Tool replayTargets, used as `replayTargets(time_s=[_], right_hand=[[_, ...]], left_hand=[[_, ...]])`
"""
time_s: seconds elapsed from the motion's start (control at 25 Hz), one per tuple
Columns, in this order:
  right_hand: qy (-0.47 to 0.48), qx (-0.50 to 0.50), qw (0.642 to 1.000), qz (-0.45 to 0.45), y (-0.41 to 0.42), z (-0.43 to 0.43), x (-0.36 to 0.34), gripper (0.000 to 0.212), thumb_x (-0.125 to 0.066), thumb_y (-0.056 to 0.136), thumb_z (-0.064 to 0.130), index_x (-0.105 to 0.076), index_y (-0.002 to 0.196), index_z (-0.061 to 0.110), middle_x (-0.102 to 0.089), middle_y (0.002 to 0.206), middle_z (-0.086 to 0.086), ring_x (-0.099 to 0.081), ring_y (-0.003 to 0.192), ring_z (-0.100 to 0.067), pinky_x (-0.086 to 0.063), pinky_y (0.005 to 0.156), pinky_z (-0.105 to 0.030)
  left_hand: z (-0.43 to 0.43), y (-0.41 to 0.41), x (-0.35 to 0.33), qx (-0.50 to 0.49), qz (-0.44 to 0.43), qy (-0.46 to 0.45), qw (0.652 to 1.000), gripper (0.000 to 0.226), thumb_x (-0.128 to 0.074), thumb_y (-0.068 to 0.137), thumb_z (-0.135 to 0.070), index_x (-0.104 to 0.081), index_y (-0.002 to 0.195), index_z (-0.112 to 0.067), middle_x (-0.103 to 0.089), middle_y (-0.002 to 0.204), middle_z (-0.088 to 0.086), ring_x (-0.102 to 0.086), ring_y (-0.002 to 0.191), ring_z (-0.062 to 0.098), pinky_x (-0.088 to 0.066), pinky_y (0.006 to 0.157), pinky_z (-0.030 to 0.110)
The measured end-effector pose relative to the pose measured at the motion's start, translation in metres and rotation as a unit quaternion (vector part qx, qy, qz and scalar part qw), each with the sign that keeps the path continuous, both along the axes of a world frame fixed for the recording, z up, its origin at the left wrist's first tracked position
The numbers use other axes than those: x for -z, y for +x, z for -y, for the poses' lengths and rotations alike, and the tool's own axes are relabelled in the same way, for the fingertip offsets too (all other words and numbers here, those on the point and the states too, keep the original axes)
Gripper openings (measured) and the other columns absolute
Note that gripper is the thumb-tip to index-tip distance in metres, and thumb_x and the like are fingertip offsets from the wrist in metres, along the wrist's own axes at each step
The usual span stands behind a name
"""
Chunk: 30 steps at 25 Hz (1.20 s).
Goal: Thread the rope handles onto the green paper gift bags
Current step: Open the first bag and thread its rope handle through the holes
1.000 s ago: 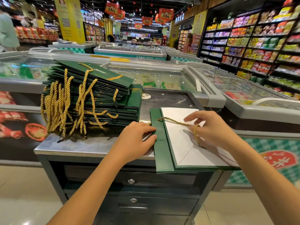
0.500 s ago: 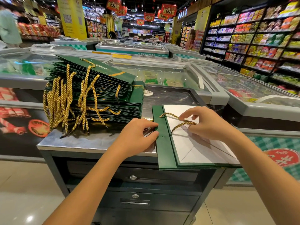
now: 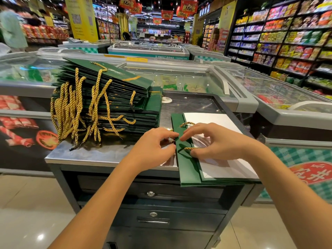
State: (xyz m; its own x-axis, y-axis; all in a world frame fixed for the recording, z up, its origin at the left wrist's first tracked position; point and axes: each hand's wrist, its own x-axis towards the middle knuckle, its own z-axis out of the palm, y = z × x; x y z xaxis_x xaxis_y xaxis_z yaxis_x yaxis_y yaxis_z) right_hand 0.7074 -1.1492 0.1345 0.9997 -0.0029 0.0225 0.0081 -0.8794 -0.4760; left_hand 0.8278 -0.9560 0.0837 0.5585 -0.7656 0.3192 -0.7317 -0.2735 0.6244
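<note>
Nearest the camera, two bare forearms reach forward over a dark metal cabinet (image 3: 152,214) with drawers and round locks, topped by a scuffed, shiny steel counter (image 3: 100,153). On the counter's right end lies a flat green paper gift bag (image 3: 186,169), its matte green rim folded open over a smooth white lining; its near edge overhangs the counter.

The left hand (image 3: 152,150) sits at the bag's left edge, thumb and forefinger pinched together at the green rim; what they grip is too small to tell. The right hand (image 3: 213,142) rests on the lining with fingers curled. Its forefinger reaches towards the left hand's fingertips, and its lower fingers pinch one end of a twisted gold rope handle (image 3: 186,124), which loops in a short arc across the rim.

To the left, further back, a stack of finished green bags (image 3: 125,97) lies flat and fanned, the top ones tilted. Their glossy gold ropes (image 3: 71,112) hang in a tangled bunch over the stack's left side, down to the steel.

Beyond stand glass-lidded chest freezers (image 3: 179,79) with grey rounded frames. At the right, tall shelves (image 3: 287,42) hold bright packets, and red banners (image 3: 186,7) hang from the ceiling.
</note>
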Motion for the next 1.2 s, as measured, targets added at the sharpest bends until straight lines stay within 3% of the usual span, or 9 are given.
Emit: replayTargets(time_s=[0.16, 0.32, 0.44, 0.56, 0.76, 0.88, 1.04, 1.2], right_hand=[[-0.004, -0.005, 0.997, 0.071, 0.004, -0.004, 0.007, 0.022, -0.079, 0.085, 0.040, -0.077, 0.106, 0.036, -0.069, 0.114, 0.021, -0.058, 0.110, 0.003, -0.037, 0.085, -0.006], [0.046, 0.010, 0.991, 0.129, 0.003, -0.008, 0.010, 0.004, -0.077, 0.090, 0.025, -0.080, 0.092, 0.024, -0.075, 0.090, 0.012, -0.066, 0.084, -0.003, -0.044, 0.071, -0.012], [0.124, 0.063, 0.978, 0.154, 0.001, -0.005, 0.012, 0.006, -0.073, 0.091, 0.013, -0.076, 0.087, 0.016, -0.070, 0.071, 0.008, -0.059, 0.059, -0.001, -0.044, 0.057, -0.014], [0.129, 0.062, 0.981, 0.131, 0.000, -0.005, 0.024, 0.010, -0.069, 0.088, 0.006, -0.073, 0.084, 0.014, -0.067, 0.070, -0.003, -0.054, 0.059, -0.005, -0.045, 0.058, -0.019], [0.170, 0.051, 0.974, 0.142, -0.003, -0.003, 0.034, 0.012, -0.066, 0.086, -0.002, -0.069, 0.080, 0.009, -0.064, 0.073, -0.012, -0.050, 0.060, -0.008, -0.042, 0.057, -0.020], [0.178, 0.042, 0.973, 0.140, -0.005, -0.002, 0.036, 0.013, -0.067, 0.087, -0.002, -0.070, 0.081, 0.008, -0.063, 0.070, -0.010, -0.047, 0.058, -0.005, -0.039, 0.056, -0.016], [0.191, 0.037, 0.970, 0.147, -0.005, 0.000, 0.039, 0.012, -0.069, 0.088, -0.001, -0.072, 0.082, 0.009, -0.062, 0.066, 0.005, -0.048, 0.057, -0.004, -0.039, 0.055, -0.015], [0.171, 0.029, 0.975, 0.139, -0.006, 0.000, 0.040, 0.012, -0.072, 0.089, 0.006, -0.076, 0.083, 0.015, -0.066, 0.071, -0.011, -0.049, 0.060, -0.011, -0.039, 0.056, -0.019]], left_hand=[[0.000, 0.000, -0.001, 0.006, -0.003, -0.009, 1.000, 0.040, -0.064, 0.094, -0.022, -0.065, 0.133, -0.025, -0.064, 0.126, -0.011, -0.057, 0.115, 0.005, -0.046, 0.102, 0.023], [0.000, 0.001, -0.001, 0.011, -0.002, -0.003, 1.000, 0.040, -0.065, 0.094, -0.021, -0.065, 0.134, -0.025, -0.064, 0.128, -0.010, -0.057, 0.114, 0.003, -0.043, 0.097, 0.013], [-0.001, 0.001, -0.003, 0.015, -0.010, -0.001, 1.000, 0.040, -0.065, 0.094, -0.022, -0.064, 0.134, -0.028, -0.063, 0.126, -0.013, -0.056, 0.116, 0.003, -0.041, 0.097, 0.011], [-0.001, 0.000, -0.003, 0.021, -0.021, 0.003, 1.000, 0.043, -0.066, 0.093, -0.024, -0.063, 0.135, -0.029, -0.061, 0.129, -0.016, -0.054, 0.119, 0.001, -0.043, 0.106, 0.023], [-0.003, 0.000, -0.001, 0.026, -0.038, -0.002, 0.999, 0.048, -0.068, 0.093, -0.028, -0.058, 0.139, -0.032, -0.058, 0.133, -0.020, -0.052, 0.122, -0.004, -0.041, 0.107, 0.021], [-0.004, 0.000, 0.000, 0.029, -0.031, -0.006, 0.999, 0.051, -0.070, 0.091, -0.029, -0.055, 0.140, -0.035, -0.058, 0.131, -0.023, -0.051, 0.121, -0.007, -0.040, 0.101, 0.016], [-0.003, 0.000, 0.003, 0.031, -0.046, -0.042, 0.998, 0.028, -0.073, 0.088, -0.033, -0.056, 0.110, -0.033, -0.062, 0.123, -0.021, -0.053, 0.120, -0.005, -0.043, 0.099, 0.025], [-0.003, -0.002, 0.003, 0.038, -0.026, -0.037, 0.998, 0.009, -0.071, 0.089, -0.035, -0.063, 0.095, -0.035, -0.062, 0.130, -0.019, -0.058, 0.119, 0.005, -0.046, 0.102, 0.038]])
